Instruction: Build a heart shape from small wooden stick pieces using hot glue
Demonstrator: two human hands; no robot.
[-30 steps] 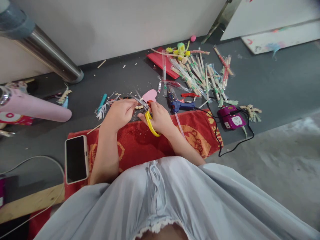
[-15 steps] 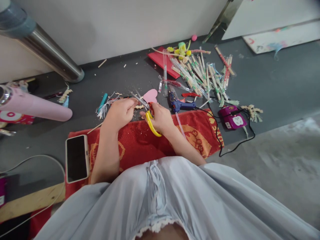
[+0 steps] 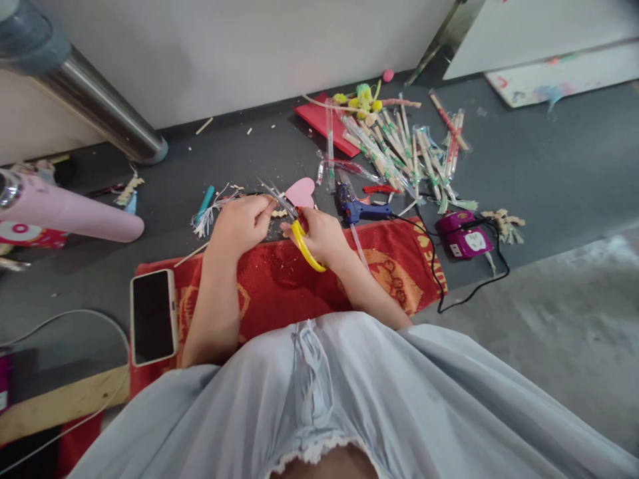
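Note:
My right hand (image 3: 322, 234) is closed on the yellow handles of a pair of scissors (image 3: 308, 247), whose blades point up and to the left. Close by on the left, my left hand (image 3: 242, 225) is pinched shut near the blades; what its fingertips hold is too small to make out. A pink heart-shaped piece (image 3: 300, 191) lies just beyond the scissors. Small pale crumbs and bits are scattered around the fingertips. White threads (image 3: 204, 221) and a teal stick (image 3: 206, 199) lie left of my left hand.
Beneath my forearms is a red towel (image 3: 279, 279), with a phone (image 3: 152, 318) on its left end. A blue glue gun (image 3: 367, 211) lies to the right, its black cord near a purple box (image 3: 464, 235). Several wrapped sticks (image 3: 384, 150) are piled behind. A pink bottle (image 3: 84, 211) lies left.
The scissors' blades have drawn closer together, and the yellow handles have shifted slightly to the right. My left hand stays almost in place.

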